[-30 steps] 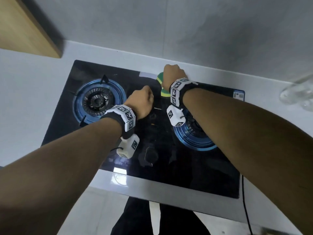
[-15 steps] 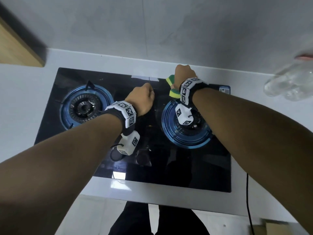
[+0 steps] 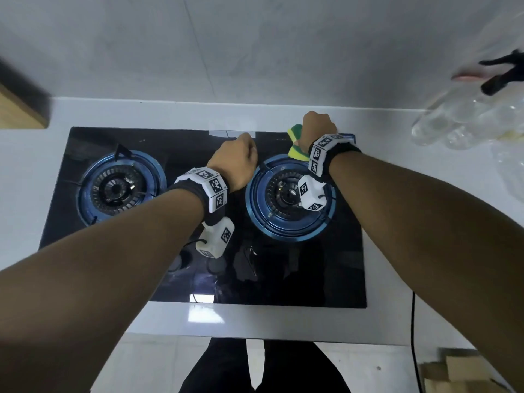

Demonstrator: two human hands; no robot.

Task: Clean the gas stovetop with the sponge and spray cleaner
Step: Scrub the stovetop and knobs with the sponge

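The right hand (image 3: pixel 317 129) grips the sponge (image 3: pixel 296 143) at the gas stovetop (image 3: pixel 326 273)'s far edge, behind the right burner (image 3: pixel 283 219); the left hand (image 3: pixel 236 163) is clenched, empty, mid-glass; scrubbing seems underway, burners and front apparently still to do.

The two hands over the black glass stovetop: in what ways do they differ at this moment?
The right hand grips a yellow-and-green sponge at the back edge of the black glass stovetop, behind the right blue-ringed burner. The left hand is a fist with nothing visible in it, between the two burners. Both wear black wristbands with white marker blocks.
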